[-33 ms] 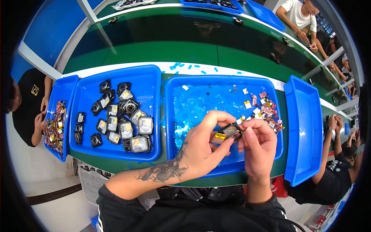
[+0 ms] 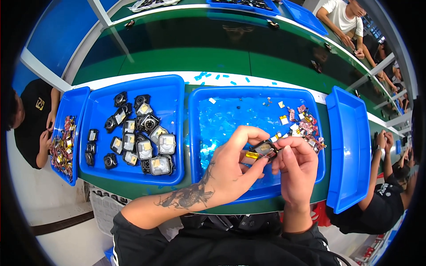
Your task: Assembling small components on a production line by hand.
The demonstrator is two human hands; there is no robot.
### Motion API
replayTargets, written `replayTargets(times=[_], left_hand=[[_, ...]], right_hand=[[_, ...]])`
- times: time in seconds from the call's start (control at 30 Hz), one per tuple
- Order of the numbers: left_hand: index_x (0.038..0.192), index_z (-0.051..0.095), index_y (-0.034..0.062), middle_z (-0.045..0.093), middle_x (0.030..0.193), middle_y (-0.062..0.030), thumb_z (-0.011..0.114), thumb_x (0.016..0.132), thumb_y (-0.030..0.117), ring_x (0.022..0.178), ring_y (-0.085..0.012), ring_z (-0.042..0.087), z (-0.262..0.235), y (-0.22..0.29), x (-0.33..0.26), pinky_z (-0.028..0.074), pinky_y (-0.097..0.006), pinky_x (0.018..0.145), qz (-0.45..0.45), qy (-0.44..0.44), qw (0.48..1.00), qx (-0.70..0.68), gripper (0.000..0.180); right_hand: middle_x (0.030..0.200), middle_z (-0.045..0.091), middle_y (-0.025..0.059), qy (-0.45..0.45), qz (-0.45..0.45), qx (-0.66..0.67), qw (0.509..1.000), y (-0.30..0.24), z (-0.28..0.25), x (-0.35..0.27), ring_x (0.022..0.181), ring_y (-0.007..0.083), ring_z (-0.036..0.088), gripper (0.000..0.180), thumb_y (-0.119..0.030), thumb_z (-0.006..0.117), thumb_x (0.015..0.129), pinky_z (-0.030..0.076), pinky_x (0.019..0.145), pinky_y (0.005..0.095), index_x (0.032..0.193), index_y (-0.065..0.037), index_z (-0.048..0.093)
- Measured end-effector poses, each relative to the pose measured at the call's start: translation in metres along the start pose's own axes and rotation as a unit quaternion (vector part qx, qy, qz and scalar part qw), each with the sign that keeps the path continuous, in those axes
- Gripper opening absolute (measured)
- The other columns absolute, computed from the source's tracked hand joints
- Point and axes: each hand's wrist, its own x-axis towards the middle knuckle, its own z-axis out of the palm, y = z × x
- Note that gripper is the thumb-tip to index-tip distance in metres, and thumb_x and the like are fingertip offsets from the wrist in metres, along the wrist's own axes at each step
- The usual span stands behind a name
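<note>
My left hand (image 2: 233, 166) grips a small black smartwatch case (image 2: 265, 147) between thumb and fingers, above the middle blue tray (image 2: 194, 133). A shiny yellow part (image 2: 252, 155) sticks out from the case's left side, beside my thumb. The fingers of my right hand (image 2: 298, 170) are pinched together at the case's right edge; what lies between their tips is hidden. Beneath, the tray holds scattered bits of translucent blue film (image 2: 217, 119). Small red, white and gold electronic parts (image 2: 307, 125) are heaped at its right side.
Several watch cases (image 2: 144, 149) lie in the blue tray (image 2: 180, 102) on the left. Farther left, a narrow tray (image 2: 82, 95) holds small parts (image 2: 64, 144). Another blue tray (image 2: 349, 155) stands at right. Beyond the white ledge runs a green conveyor belt (image 2: 177, 64). Other people work on both sides.
</note>
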Motion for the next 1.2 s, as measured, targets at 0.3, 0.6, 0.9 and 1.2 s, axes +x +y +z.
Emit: replayTargets(times=[0.3,0.6,0.9,1.2], left_hand=[[0.123,0.044,0.0029,0.056,0.111,-0.0123,0.061,0.087,-0.006,0.094,-0.0181,0.066,0.0,-0.005,0.0,0.06,-0.028,0.072,0.044,0.019,0.999,0.009,0.041],[0.127,0.038,0.0016,0.055,0.113,-0.0137,0.061,0.086,-0.009,0.097,-0.0178,0.065,0.0,0.004,-0.001,0.06,-0.028,0.077,0.021,0.006,1.0,0.001,0.049],[0.128,0.036,0.0023,0.063,0.111,-0.0159,0.062,0.087,-0.007,0.095,-0.0156,0.066,-0.003,0.001,0.001,0.056,-0.024,0.075,0.005,0.009,0.996,-0.088,0.049],[0.13,0.034,0.003,0.06,0.116,-0.0161,0.061,0.087,-0.009,0.103,-0.0159,0.063,-0.005,-0.003,0.004,0.055,-0.023,0.081,-0.016,-0.022,0.99,-0.141,0.053]], right_hand=[[0.1,0.063,0.0131,0.013,-0.274,-0.339,0.9,0.007,0.002,0.001,0.074,0.0112,0.063,0.021,0.011,0.069,0.078,0.052,0.062,0.0208,0.096,0.003,0.064],[0.105,0.058,0.0125,-0.014,-0.179,-0.236,0.955,0.004,0.002,0.0,0.079,0.0073,0.058,0.016,0.01,0.063,0.084,0.049,0.063,0.0185,0.097,0.003,0.058],[0.097,0.055,0.0069,0.018,-0.142,-0.19,0.971,0.003,0.004,-0.005,0.072,0.0049,0.053,0.031,0.009,0.068,0.08,0.043,0.058,0.0182,0.108,0.001,0.058],[0.09,0.058,0.0081,0.009,-0.312,-0.365,0.877,0.004,0.001,-0.004,0.064,0.0054,0.053,0.027,0.011,0.071,0.075,0.041,0.051,0.019,0.097,-0.001,0.064]])
